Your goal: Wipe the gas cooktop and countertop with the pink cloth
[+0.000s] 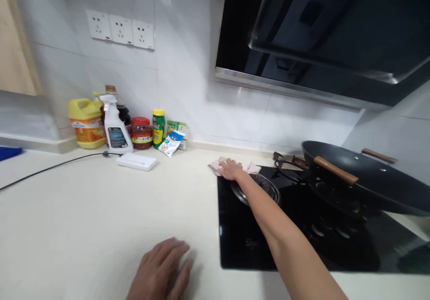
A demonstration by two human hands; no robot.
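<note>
My right hand (230, 170) presses a pale pink cloth (251, 167) down at the back left corner of the black gas stove (242, 237), where the glass meets the counter. Its fingers bend over the cloth, and my forearm crosses the left burner (273, 191), hiding part of it. Low in the view, my left hand (161, 271) is just over or on the pale counter (83, 228), left of the stove. Its fingers are loosely curved, thumb apart, with nothing in them.
A large wok (369, 174) with wooden handles sits on the right burner under the range hood (319, 31). Along the wall stand a yellow jug (86, 125), a spray bottle (116, 127), a red-lidded jar (141, 132) and seasoning packets (172, 142). A white box (137, 161) has a cable beside it.
</note>
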